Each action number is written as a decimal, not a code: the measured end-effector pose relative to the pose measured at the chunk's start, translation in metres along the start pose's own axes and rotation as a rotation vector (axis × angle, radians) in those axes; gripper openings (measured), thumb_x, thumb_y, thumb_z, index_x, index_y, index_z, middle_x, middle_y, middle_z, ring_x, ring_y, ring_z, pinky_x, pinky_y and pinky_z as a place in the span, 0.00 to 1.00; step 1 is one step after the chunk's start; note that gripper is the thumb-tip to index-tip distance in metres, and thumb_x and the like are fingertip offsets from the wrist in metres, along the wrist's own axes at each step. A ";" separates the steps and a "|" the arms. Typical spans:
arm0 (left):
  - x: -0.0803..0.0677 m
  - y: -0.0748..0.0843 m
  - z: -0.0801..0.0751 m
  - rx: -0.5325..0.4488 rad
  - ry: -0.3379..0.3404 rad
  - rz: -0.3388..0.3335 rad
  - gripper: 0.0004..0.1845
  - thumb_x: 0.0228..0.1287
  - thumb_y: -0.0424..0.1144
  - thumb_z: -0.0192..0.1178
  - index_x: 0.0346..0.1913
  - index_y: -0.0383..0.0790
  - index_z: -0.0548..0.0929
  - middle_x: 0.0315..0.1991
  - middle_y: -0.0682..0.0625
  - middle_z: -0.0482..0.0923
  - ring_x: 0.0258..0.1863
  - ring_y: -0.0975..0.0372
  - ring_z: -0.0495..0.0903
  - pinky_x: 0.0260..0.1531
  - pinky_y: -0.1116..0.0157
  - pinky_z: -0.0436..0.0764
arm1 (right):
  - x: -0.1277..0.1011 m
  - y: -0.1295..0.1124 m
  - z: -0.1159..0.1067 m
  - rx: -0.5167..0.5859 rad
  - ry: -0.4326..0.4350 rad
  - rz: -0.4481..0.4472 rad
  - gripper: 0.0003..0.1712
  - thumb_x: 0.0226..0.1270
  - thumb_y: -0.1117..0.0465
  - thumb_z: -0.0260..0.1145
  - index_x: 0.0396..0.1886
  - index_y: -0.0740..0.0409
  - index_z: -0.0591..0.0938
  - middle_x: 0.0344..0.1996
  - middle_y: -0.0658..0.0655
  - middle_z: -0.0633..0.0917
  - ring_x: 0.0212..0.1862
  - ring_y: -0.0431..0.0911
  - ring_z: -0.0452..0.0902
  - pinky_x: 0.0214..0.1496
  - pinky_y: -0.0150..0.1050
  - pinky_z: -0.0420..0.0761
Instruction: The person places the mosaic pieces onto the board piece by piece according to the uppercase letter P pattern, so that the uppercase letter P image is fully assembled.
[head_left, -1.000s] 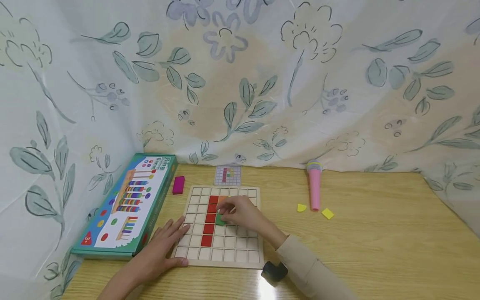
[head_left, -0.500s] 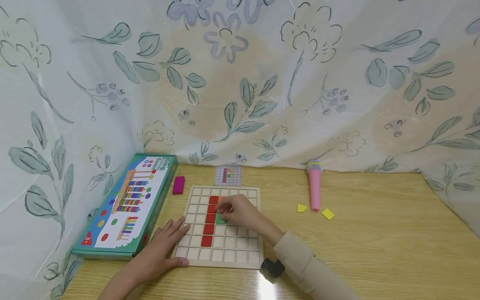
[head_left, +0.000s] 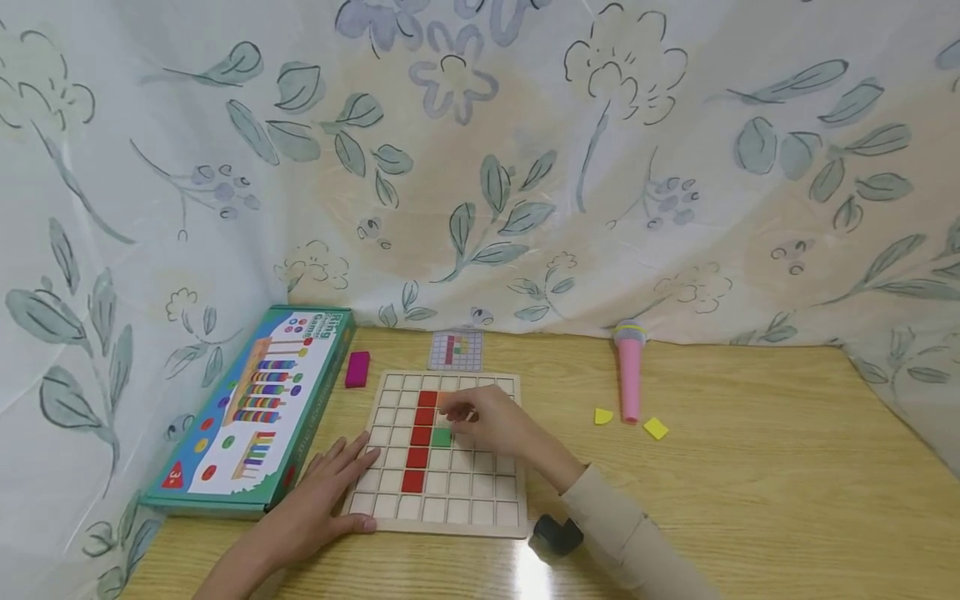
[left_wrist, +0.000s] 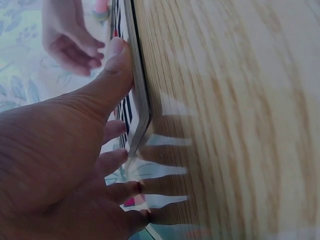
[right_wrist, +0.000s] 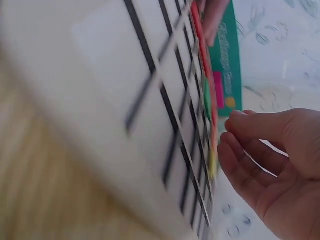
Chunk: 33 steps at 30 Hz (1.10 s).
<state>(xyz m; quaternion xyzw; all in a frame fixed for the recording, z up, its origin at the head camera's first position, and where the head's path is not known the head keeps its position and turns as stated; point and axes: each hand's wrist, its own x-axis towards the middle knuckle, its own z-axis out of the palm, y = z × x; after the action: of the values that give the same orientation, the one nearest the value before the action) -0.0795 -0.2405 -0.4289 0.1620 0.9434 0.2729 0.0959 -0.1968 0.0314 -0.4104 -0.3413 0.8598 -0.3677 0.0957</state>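
In the head view a wooden grid board (head_left: pixel 487 512) lies on the table. A column of several red tiles (head_left: pixel 417 457) sits in its cells, with a green tile (head_left: pixel 441 437) and a partly covered orange tile (head_left: pixel 444 397) to their right. My left hand (head_left: pixel 322 500) rests along the board's left edge, fingers spread and thumb at the near corner. My right hand (head_left: pixel 491 421) hovers over the board just beside the green tile. The right wrist view shows its fingers (right_wrist: pixel 242 165) loosely bent, with nothing between them and the thumb.
A game box (head_left: pixel 258 408) lies left of the board, with a magenta block (head_left: pixel 357 369) beside it. Behind the board is a small pattern card (head_left: pixel 456 352). To the right lie a pink toy microphone (head_left: pixel 631 375), a yellow quarter-round piece (head_left: pixel 603 416) and a yellow square tile (head_left: pixel 656 428).
The green tile, tilted under my right fingers at first, now lies flat in its cell. My right hand has let go and shifted slightly right. My left hand stays put.
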 end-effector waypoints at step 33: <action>0.001 0.001 0.001 0.011 -0.007 -0.017 0.48 0.54 0.61 0.66 0.74 0.43 0.64 0.77 0.43 0.51 0.74 0.36 0.46 0.68 0.34 0.46 | -0.090 0.080 -0.114 -0.395 -0.017 0.277 0.20 0.48 0.73 0.76 0.44 0.63 0.84 0.32 0.52 0.85 0.39 0.48 0.81 0.45 0.48 0.82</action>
<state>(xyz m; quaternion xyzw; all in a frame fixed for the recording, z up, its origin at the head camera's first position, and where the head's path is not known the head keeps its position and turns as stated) -0.0803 -0.2391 -0.4294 0.1553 0.9459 0.2664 0.1006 -0.2181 0.1951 -0.3932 -0.2352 0.9527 -0.1730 0.0839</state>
